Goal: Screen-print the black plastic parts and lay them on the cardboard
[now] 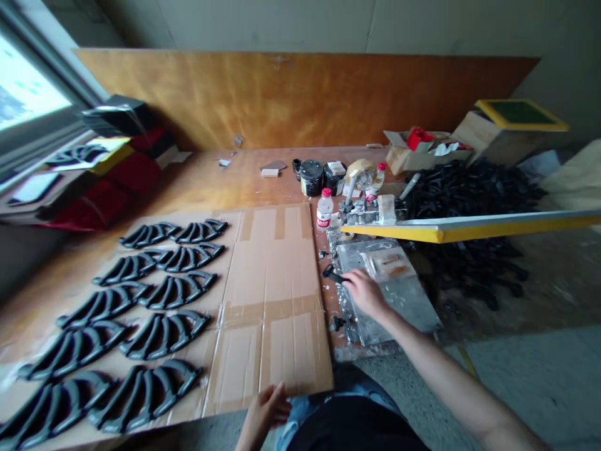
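Note:
My right hand (364,292) is closed around the near end of a small black part (333,274) with a wider, T-like head. It is above the left edge of a grey metal plate (385,300), and the part points left toward the cardboard. On the plate lies a clear plastic bag (389,264) with something brownish inside. My left hand (268,410) is low, by the front edge of the cardboard sheet (282,269). Its fingers are loosely curled, the thumb apart, and I see nothing in it. Black fan-shaped ribbed pieces (162,335) lie in two columns on the cardboard's left.
A yellow-edged frame (441,234) juts over the plate from the right. Behind it is a heap of black parts (469,191). A red-capped bottle (324,208) and black tubs (312,178) stand behind the plate. Boxes (113,169) line the left side.

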`<state>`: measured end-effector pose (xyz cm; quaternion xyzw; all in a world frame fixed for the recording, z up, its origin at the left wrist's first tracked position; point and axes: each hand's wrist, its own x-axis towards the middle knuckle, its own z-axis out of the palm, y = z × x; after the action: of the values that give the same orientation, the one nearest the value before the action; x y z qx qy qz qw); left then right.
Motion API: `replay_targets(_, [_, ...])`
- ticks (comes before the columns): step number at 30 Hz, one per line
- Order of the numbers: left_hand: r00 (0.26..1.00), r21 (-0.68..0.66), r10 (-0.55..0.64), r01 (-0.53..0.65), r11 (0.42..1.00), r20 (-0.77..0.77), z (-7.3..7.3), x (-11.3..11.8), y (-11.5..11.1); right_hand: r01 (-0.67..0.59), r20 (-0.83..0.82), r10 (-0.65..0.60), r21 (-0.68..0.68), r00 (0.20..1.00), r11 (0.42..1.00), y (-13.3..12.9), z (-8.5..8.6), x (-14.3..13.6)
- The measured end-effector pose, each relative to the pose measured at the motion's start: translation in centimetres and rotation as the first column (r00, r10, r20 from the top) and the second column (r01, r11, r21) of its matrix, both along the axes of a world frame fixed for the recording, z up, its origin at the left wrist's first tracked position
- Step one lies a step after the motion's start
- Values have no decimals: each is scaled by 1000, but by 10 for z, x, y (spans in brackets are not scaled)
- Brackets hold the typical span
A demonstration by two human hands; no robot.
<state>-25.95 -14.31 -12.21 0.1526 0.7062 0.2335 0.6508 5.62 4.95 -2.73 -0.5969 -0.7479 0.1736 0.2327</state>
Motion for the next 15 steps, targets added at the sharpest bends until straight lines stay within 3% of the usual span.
replay_targets(4, [999,193,-41,45,980,-27,9,7,61,-187,109,204,-146,973,971,-12,-37,-118])
replay_targets(7, [998,267,-56,56,962,-6,6,23,105,-116,165,150,-199,975,973,-19,-66,-161])
replay_targets(11, [998,282,-56,64,957,-35,-5,38,137,-126,193,166,-201,967,971,-36,-75,-170])
replay_targets(13, [995,284,-73,90,955,-69,-9,39,141,-195,171,219,-145,961,970,-38,-64,-149])
replay_targets(15, [991,303,-82,112,946,-109,-11,39,141,-165,136,174,-79,975,983,-34,-45,-106])
